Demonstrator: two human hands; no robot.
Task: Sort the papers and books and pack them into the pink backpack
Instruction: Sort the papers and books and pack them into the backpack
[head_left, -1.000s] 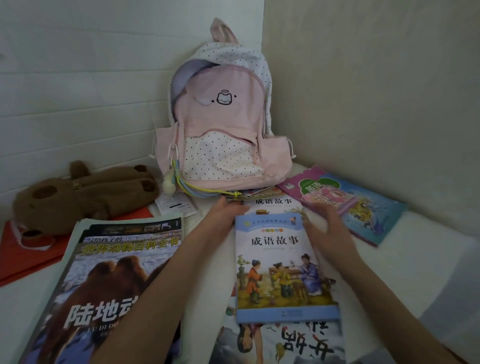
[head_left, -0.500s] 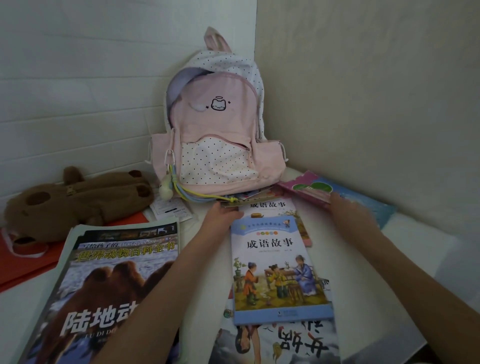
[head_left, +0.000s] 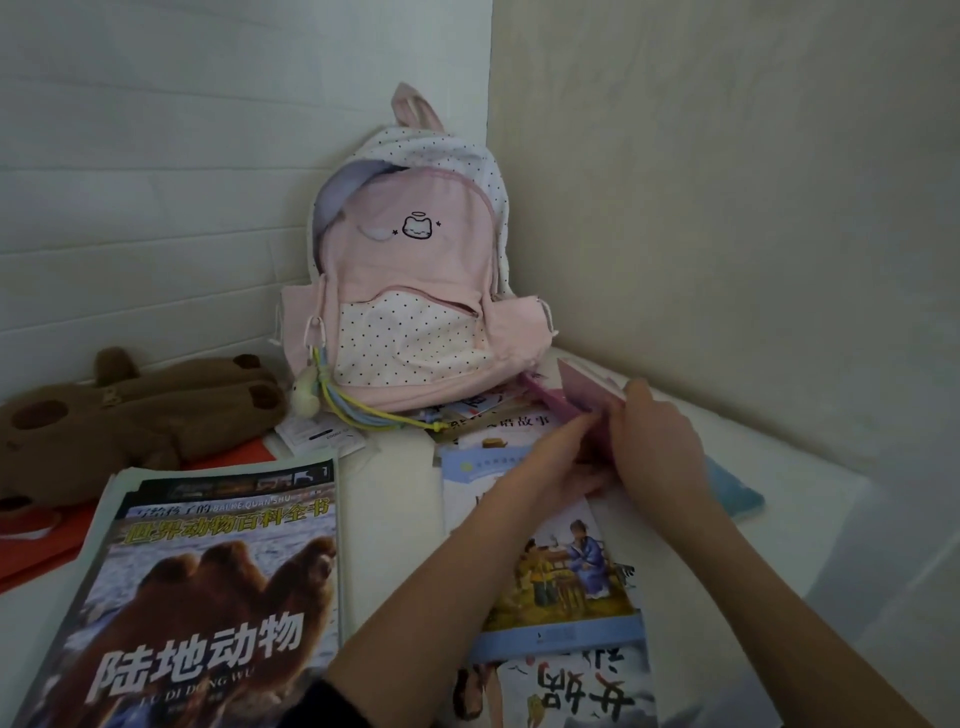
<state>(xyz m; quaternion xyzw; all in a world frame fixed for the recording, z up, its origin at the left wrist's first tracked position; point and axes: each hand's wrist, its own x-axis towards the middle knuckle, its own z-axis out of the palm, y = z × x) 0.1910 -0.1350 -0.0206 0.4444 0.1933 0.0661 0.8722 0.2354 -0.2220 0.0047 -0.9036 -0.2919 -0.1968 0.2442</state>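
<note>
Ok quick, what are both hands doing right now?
Left hand: fingers pinch the lower edge of the pink book.
Right hand: grips the same pink book, tilting it up off the bed.

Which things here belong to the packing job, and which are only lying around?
Belong to the job:
pink backpack
pink book, held by left hand and right hand
blue storybook
camel book

Lying about:
brown plush toy
keychain charm
</note>
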